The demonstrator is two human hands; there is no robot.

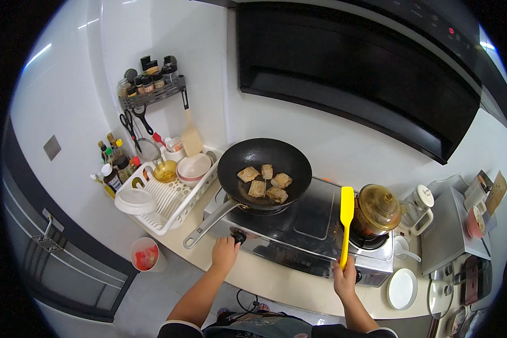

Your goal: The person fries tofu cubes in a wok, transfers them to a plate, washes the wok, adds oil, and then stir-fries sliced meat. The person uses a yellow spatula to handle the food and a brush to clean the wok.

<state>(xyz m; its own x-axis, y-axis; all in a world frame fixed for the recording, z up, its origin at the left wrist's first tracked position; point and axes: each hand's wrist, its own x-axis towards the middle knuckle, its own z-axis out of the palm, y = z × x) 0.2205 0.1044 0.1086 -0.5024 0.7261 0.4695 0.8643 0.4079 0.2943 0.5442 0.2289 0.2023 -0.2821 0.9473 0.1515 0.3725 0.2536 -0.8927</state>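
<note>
My left hand [225, 254] has its fingers on the black burner knob [238, 236] at the front left of the gas stove [293, 228]. A black wok [236, 156] sits on the left burner, its long metal handle [211, 223] slanting down toward the counter edge above that hand. Several browned, flat pieces of food [257, 189] lie apart in the wok. My right hand [345, 276] grips a yellow spatula [347, 207] by its handle, blade up, over the stove's right part. Right of the blade, an amber glass pot [378, 209] with its lid on stands on the right burner.
A white dish rack [164, 228] with bowls stands left of the wok, bottles [116, 162] behind it. A spice shelf [154, 94] hangs above. A white plate [402, 289] and a glass lid [440, 295] lie at right. A range hood [355, 76] overhangs. A bin [148, 254] stands below.
</note>
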